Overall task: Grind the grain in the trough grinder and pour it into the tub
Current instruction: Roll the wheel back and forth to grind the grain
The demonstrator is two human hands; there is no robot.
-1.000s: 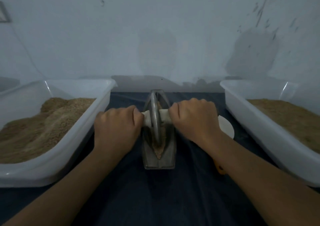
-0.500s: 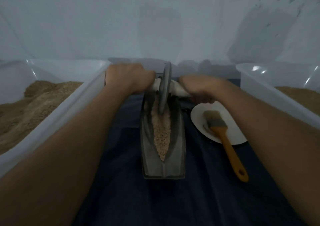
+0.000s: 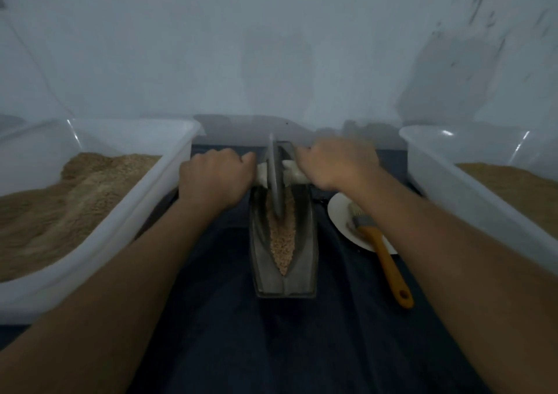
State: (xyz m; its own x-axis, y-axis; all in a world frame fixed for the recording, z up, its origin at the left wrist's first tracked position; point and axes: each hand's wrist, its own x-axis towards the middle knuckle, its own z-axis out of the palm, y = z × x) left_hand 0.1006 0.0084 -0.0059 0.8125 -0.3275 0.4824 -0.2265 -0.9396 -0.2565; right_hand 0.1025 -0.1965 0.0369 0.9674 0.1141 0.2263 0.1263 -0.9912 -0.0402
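The left hand [image 3: 216, 179] and right hand [image 3: 338, 164] each curl tight round one end of the white axle [image 3: 291, 174], one either side so the grey metal wheel [image 3: 276, 179] stands upright on the pale grain [image 3: 282, 236] in the long grey metal trough [image 3: 283, 260] mid-tabletop, between the two white plastic tubs [image 3: 99, 242].

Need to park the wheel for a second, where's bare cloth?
Bare dark cloth lies in front of the trough, between both forearms. Right of the trough is crowded: plate and brush. The left tub hems the other side.
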